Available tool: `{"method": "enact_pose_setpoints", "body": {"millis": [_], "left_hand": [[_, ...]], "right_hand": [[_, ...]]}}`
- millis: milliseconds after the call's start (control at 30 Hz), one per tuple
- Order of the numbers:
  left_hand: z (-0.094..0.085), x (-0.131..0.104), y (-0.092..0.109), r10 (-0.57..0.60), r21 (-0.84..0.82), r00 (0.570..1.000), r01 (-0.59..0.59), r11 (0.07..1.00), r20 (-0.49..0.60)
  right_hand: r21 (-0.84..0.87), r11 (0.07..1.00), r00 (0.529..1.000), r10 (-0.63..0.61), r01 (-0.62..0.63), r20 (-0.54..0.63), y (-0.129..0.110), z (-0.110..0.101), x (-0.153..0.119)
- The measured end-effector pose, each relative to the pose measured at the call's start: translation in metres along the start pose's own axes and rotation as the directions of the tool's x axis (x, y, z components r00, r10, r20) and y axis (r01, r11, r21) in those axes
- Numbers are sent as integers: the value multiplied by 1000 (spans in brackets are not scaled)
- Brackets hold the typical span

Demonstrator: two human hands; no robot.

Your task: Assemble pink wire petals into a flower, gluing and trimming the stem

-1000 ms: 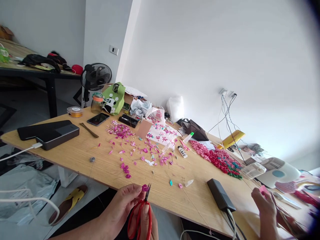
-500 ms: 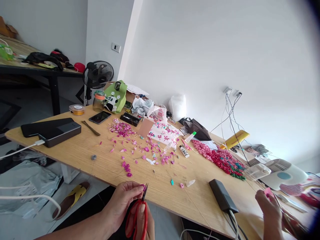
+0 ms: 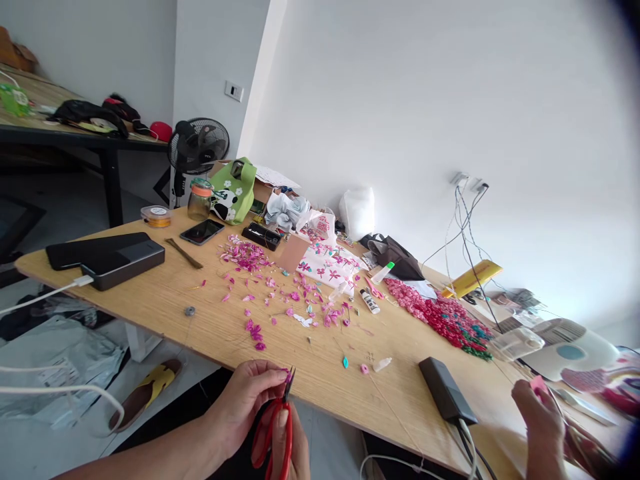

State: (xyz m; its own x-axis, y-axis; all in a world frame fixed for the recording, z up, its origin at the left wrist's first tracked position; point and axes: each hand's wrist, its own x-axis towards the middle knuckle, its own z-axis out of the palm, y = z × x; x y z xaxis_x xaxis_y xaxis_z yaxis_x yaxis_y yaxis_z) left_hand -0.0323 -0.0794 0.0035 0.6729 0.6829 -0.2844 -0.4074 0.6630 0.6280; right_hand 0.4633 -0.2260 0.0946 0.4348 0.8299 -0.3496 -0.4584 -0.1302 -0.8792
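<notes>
My left hand [image 3: 245, 397] pinches a small magenta petal [image 3: 287, 375] between thumb and fingertips, just past the table's front edge. Red-handled scissors [image 3: 269, 433] are gripped in my right hand [image 3: 295, 443], their dark narrow blades pointing up beside the petal. Whether the blades touch it I cannot tell. A short row of magenta petals [image 3: 255, 331] lies on the wooden table beyond my hands. Further back spreads a heap of pink and magenta petals [image 3: 245, 255], with loose ones scattered to its right.
At the right edge, another person's hand [image 3: 540, 413] holds something pink. A black power strip [image 3: 447, 390] lies nearby. On the left are a power bank [image 3: 123, 263] with a white cable and a phone [image 3: 202, 232]. Red and pink bundles [image 3: 445, 317] lie right of a white glue bottle [image 3: 370, 301].
Both hands stay nearly in place, the petal and scissors still together. The view has shifted very slightly. No object on the table has visibly moved.
</notes>
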Motion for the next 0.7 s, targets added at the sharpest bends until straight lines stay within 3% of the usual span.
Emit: {"method": "enact_pose_setpoints", "body": {"millis": [100, 267, 367, 433, 500, 533, 567, 600, 633, 700], "left_hand": [[-1, 0, -1, -43, 16, 998, 42, 999, 35], [-4, 2, -5, -43, 0, 998, 43, 999, 49], [-4, 3, -7, -45, -11, 997, 46, 999, 67], [-3, 3, -6, -49, -27, 996, 52, 998, 73], [-1, 1, -5, -60, -43, 996, 63, 997, 69], [0, 0, -5, -68, -48, 995, 72, 996, 69], [0, 0, -5, -74, -52, 995, 77, 996, 70], [1, -1, -5, -79, -54, 994, 83, 995, 75], [1, -1, -5, -81, -54, 993, 86, 995, 84], [0, -2, -7, -80, -59, 991, 87, 994, 105]], "right_hand": [[21, 999, 999, -44, 44, 22, 0, -11, 5], [-7, 985, 967, -171, 175, 191, 0, -29, 11], [-30, 978, 963, -198, 207, 181, 2, -34, 12], [-64, 981, 979, -177, 184, 96, 3, -33, 12], [-71, 993, 988, -106, 99, -110, 2, -28, 11], [-51, 998, 967, -47, 35, -251, 1, -25, 10], [-13, 999, 916, 28, -36, -400, -1, -20, 9], [40, 993, 835, 114, -110, -539, -3, -16, 7], [100, 976, 722, 209, -191, -660, -5, -10, 6], [271, 921, 447, 376, -281, -812, -10, 0, 3]]}}
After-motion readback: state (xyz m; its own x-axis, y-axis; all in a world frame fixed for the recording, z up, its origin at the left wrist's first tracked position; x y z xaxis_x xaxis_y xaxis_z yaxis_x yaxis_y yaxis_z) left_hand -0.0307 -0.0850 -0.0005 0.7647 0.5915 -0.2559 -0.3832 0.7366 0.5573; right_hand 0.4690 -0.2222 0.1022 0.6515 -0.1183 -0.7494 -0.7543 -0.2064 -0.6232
